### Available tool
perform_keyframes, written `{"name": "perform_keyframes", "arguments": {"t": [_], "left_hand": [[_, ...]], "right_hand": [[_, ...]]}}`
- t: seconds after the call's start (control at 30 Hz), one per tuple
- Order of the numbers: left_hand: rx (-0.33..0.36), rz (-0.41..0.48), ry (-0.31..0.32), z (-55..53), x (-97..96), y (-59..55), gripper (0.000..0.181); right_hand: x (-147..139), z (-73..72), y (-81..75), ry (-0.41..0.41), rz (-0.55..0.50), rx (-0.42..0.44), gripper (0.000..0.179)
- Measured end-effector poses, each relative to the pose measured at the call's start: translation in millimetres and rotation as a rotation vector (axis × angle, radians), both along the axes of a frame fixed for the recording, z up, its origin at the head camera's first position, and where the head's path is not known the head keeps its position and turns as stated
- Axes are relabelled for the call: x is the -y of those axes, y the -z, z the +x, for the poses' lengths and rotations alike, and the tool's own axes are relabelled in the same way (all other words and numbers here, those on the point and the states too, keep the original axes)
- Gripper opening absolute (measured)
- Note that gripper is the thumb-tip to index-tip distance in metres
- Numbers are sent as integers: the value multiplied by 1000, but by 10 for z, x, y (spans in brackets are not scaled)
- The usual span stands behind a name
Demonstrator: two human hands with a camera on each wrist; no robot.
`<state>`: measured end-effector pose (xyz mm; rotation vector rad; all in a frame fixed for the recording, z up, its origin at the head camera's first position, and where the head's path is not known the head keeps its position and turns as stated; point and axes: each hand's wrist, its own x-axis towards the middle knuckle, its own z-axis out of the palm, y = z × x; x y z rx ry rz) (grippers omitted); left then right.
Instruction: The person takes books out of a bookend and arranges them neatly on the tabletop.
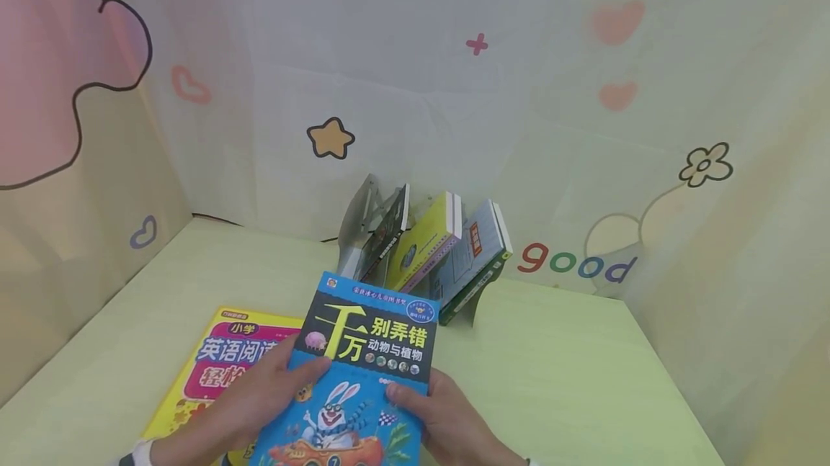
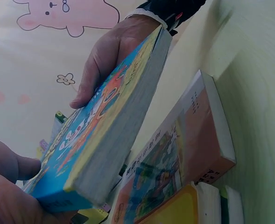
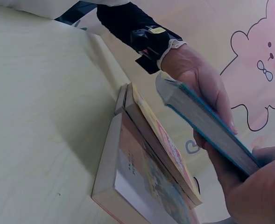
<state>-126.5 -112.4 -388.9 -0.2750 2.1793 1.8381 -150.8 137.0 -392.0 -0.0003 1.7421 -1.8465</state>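
A thick blue children's book (image 1: 344,408) with a cartoon rabbit on its cover is held above the table, tilted toward the head camera. My left hand (image 1: 266,394) grips its left edge, thumb lying on the front cover. On the opposite edge my right hand (image 1: 454,412) grips it the same way, fingers behind. The page edges of this blue book (image 3: 212,123) show in the right wrist view, and the book looks closed. A yellow and pink English reading book (image 1: 210,358) lies on the table, partly hidden behind my left forearm.
Beyond the held book, a metal bookend (image 1: 355,225) stands beside a black book (image 1: 391,225), yellow books (image 1: 424,243) and a grey-blue book (image 1: 470,250), all leaning. Another thick book (image 2: 195,128) lies on the pale table (image 1: 570,379). A printed curtain (image 1: 415,55) encloses the back.
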Motion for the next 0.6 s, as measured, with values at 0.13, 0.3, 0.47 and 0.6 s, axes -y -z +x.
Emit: {"name": "perform_keyframes", "arguments": {"t": [0.13, 0.3, 0.47, 0.6], "left_hand": [[-9, -26, -7, 5, 14, 25, 73], [-3, -83, -8, 8, 44, 38, 75], [-13, -119, 3, 19, 69, 49, 78], [-24, -94, 3, 27, 79, 74, 76]], "right_hand": [[14, 7, -11, -28, 35, -6, 64], [-5, 17, -44, -81, 72, -18, 63], [-35, 25, -72, -130, 94, -9, 61], [-47, 23, -85, -150, 96, -13, 62]]}}
